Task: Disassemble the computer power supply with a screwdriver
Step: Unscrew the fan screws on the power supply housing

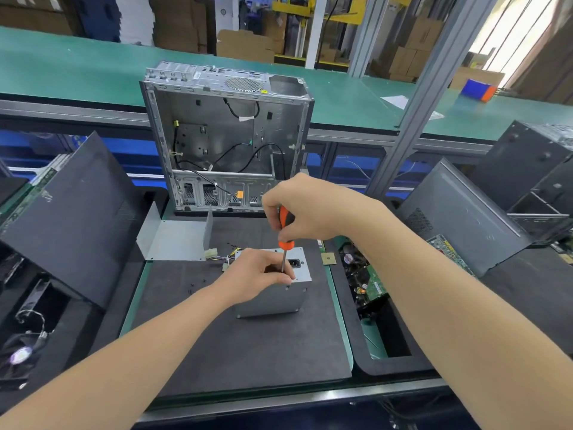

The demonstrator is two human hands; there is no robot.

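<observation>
A grey metal power supply stands on end on the black foam mat, its socket face up. My left hand grips its top edge from the left, thumb near the front corner. My right hand holds the orange and black handle of a screwdriver upright above the box. The thin shaft points down into the top face beside my left fingers; the tip is hidden. A bundle of coloured wires trails from the box toward the left rear.
An open, gutted computer case stands behind the mat, with a loose metal plate in front of it. Small black screws lie on the mat. Black case panels lean left; a bin with circuit boards and more cases sit right.
</observation>
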